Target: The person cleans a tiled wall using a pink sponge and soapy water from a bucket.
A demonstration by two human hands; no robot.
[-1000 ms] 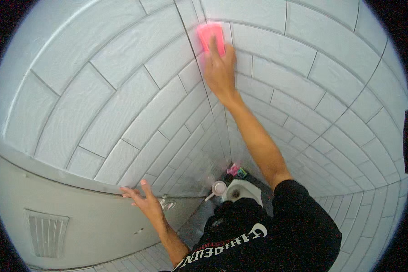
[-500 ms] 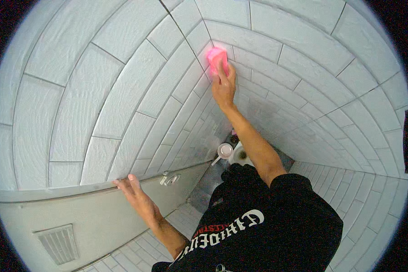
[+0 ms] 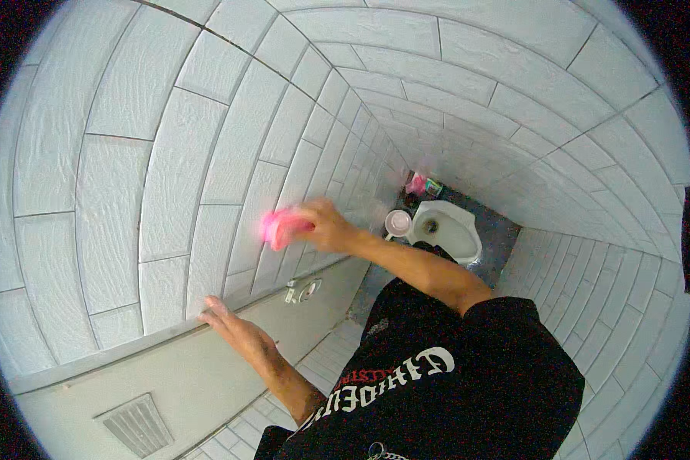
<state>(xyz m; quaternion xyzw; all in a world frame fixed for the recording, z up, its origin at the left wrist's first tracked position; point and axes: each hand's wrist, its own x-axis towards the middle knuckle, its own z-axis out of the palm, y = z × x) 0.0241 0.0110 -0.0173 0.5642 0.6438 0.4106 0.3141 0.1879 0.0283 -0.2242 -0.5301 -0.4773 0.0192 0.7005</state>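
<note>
A pink sponge (image 3: 282,228), smeared by motion, is against the white tiled wall (image 3: 161,184) on my left. My right hand (image 3: 323,225) grips it, with the arm reaching across from the right. Lower down, my left hand (image 3: 238,328) rests its fingertips near the top edge of the pale door (image 3: 207,368), where the door frame meets the tiles. Its fingers are stretched out and hold nothing. Part of the sponge is hidden behind the fingers of my right hand.
Below me on the dark floor is a white squat toilet (image 3: 456,230). Beside it stands a pale dipper (image 3: 398,223), with a pink item (image 3: 416,184) and a green package (image 3: 434,188) in the corner. The door carries a metal latch (image 3: 305,291) and a vent grille (image 3: 136,426).
My right hand has moved the sponge from the wall corner down and left along the left wall. My left hand stays near the door's top edge. The view has shifted, showing more toilet.
</note>
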